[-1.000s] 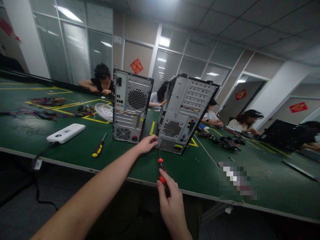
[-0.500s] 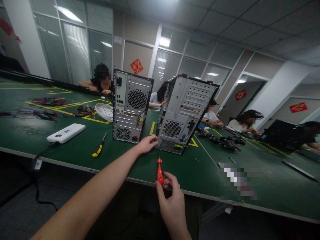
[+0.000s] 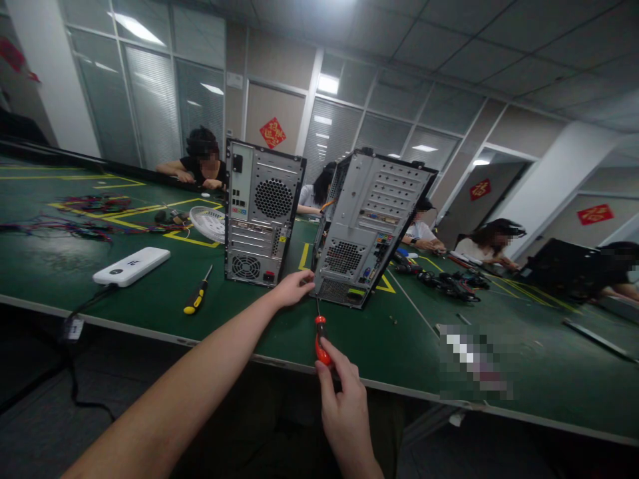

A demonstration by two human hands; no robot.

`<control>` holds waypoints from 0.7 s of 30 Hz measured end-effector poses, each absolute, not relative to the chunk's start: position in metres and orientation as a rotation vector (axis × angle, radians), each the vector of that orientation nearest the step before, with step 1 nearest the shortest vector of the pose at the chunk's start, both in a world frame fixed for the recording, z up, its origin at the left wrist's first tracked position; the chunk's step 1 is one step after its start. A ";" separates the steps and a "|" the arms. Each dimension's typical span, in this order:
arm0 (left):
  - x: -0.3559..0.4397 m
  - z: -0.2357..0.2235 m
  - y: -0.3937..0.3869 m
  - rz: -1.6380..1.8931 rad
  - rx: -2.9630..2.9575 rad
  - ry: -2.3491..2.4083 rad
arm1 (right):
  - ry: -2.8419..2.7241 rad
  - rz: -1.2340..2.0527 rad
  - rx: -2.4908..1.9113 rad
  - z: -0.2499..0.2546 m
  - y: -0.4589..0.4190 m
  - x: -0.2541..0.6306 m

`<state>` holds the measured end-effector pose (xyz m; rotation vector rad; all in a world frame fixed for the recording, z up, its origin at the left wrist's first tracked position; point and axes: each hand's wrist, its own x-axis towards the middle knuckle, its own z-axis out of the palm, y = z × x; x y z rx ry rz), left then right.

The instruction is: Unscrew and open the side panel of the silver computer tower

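Note:
A red-and-black screwdriver (image 3: 322, 348) is gripped at its handle by my right hand (image 3: 344, 392), thumb and fingers pressed together. Its shaft points up at the lower left corner of the right computer case (image 3: 344, 226), whose back panel faces me. My left hand (image 3: 295, 288) is at that same corner, fingertips drawn together beside the shaft's tip. Whether the fingertips pinch the tip, a screw or the case edge is hidden. A second computer case (image 3: 262, 213) stands upright to the left, its back also facing me.
A yellow-and-black screwdriver (image 3: 197, 296) and a white power bank (image 3: 132, 266) with a black cable lie left. Behind are a white plastic basket (image 3: 207, 223) and tangled wires (image 3: 84, 223). Black cables (image 3: 454, 283) and a metal strip (image 3: 599, 340) lie right. Several people sit across the table.
My right hand's fingers have moved up along the screwdriver handle, and the handle has turned and tilted slightly right. My left hand and both cases stay in place.

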<state>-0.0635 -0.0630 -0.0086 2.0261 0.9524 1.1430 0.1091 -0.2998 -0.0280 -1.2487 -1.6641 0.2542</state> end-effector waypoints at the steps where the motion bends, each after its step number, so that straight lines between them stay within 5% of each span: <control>1: -0.064 -0.009 -0.063 1.144 2.026 0.955 | -1.672 0.257 -1.245 -0.027 -0.300 0.109; 21: -0.063 -0.007 -0.064 1.154 2.015 0.968 | -1.745 0.275 -1.261 -0.028 -0.301 0.107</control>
